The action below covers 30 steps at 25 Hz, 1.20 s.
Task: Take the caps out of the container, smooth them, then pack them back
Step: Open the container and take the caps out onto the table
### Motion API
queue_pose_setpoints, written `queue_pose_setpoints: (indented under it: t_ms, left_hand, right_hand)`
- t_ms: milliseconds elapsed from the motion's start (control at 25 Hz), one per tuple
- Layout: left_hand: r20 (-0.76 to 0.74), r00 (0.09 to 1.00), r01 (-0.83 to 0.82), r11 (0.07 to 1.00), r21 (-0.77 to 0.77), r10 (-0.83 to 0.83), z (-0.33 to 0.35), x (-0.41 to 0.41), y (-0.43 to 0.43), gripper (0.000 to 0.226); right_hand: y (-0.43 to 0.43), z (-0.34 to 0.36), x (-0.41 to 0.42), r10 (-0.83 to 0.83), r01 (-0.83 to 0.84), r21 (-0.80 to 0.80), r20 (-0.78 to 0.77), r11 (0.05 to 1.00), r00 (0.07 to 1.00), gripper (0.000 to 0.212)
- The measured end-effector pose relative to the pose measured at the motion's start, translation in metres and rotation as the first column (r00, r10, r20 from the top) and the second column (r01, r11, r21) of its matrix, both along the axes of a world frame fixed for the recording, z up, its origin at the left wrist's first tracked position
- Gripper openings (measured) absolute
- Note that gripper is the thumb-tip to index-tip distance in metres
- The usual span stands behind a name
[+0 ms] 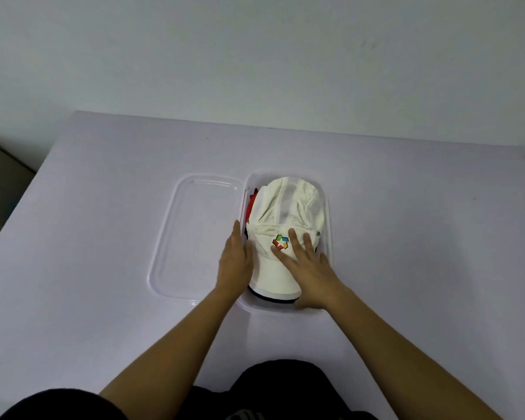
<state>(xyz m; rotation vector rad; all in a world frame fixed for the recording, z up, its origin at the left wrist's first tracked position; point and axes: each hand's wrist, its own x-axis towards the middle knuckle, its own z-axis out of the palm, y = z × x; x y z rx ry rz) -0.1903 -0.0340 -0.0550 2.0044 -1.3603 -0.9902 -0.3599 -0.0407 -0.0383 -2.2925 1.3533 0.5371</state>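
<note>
A clear plastic container [328,207] stands in the middle of the table. On top inside it lies a cream cap [285,204] with mesh panels and a multicoloured logo, its brim toward me. A red cap [251,203] and a dark brim edge [270,299] peek out beneath it. My right hand [308,265] rests flat on the cream cap's front and brim, fingers spread. My left hand [235,262] lies flat along the container's left wall, fingers together, touching the cap's left side. Neither hand grips anything.
The container's clear lid [194,234] lies flat on the table just left of the container. The pale table [422,237] reaches a white wall at the back. A dark object [0,165] sits beyond the table's left edge.
</note>
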Motion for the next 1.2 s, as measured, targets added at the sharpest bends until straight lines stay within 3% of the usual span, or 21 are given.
queue_pose_setpoints:
  t_ms: [240, 360, 440, 520, 640, 720, 800, 1000, 1200]
  left_hand:
    - [0.176, 0.984, -0.057, 0.994, 0.091, 0.041, -0.007, -0.001, -0.003, 0.052]
    - [0.142, 0.988, -0.068, 0.995, 0.078, 0.056, -0.004, -0.002, -0.002, 0.050]
    - [0.118, 0.991, -0.076, 0.995, 0.058, 0.069, -0.002, 0.000, 0.000, 0.049]
    - [0.116, 0.991, -0.068, 0.997, 0.043, 0.063, -0.006, 0.002, 0.000, 0.049]
    - [0.124, 0.990, -0.067, 0.997, 0.041, 0.062, -0.012, 0.003, -0.001, 0.052]
    - [0.127, 0.989, -0.078, 0.996, 0.044, 0.071, -0.013, 0.002, -0.002, 0.052]
    - [0.131, 0.989, -0.070, 0.997, 0.038, 0.065, -0.012, 0.001, -0.002, 0.051]
    - [0.137, 0.987, -0.084, 0.996, 0.031, 0.079, -0.013, 0.000, -0.002, 0.051]
    - [0.151, 0.986, -0.081, 0.996, 0.024, 0.077, -0.012, -0.003, -0.004, 0.050]
  right_hand:
    - [0.006, 0.002, 0.012, -0.039, 0.038, 0.019, 0.059, 0.999, 0.997, 0.116]
    - [0.012, 0.010, 0.011, -0.198, 0.216, -0.049, 0.251, 0.975, 0.948, 0.093]
    - [0.018, 0.008, 0.002, -0.219, 0.310, -0.148, 0.436, 0.939, 0.873, 0.089]
    - [0.024, 0.005, -0.014, -0.122, 0.382, -0.336, 0.592, 0.861, 0.796, 0.097]
    - [0.024, 0.004, -0.047, 0.019, 0.483, -0.557, 0.668, 0.676, 0.744, 0.101]
    - [0.020, 0.006, -0.076, -0.037, 0.545, -0.623, 0.639, 0.562, 0.768, 0.098]
    - [0.018, -0.002, -0.108, -0.175, 0.593, -0.607, 0.605, 0.529, 0.776, 0.100]
    - [0.016, -0.027, -0.155, -0.451, 0.599, -0.430, 0.402, 0.675, 0.797, 0.100]
    - [-0.017, -0.043, -0.170, -0.398, 0.437, -0.234, 0.195, 0.869, 0.896, 0.100]
